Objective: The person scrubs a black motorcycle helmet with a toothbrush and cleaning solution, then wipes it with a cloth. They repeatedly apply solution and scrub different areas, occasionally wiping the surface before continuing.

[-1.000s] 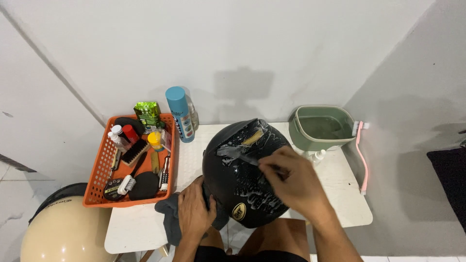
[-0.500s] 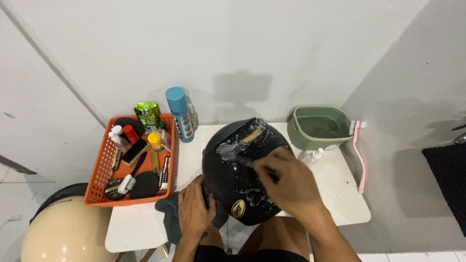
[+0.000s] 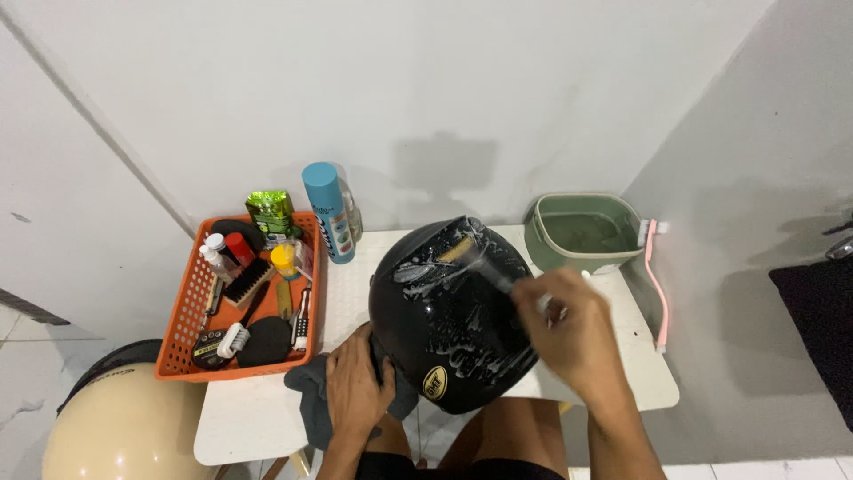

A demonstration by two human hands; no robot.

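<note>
Black helmet, orange basket, green basin.

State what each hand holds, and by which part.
The right hand grips a brush by its handle end, bristles on the soapy black helmet. The left hand steadies the helmet's lower side.

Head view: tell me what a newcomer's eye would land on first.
The black helmet, streaked with white foam, sits at the middle of the white table. The right hand holds a brush against its top, while the left hand steadies its lower side over a grey cloth. An orange basket of cleaning gear lies at left, a green tub at the back right.
</note>
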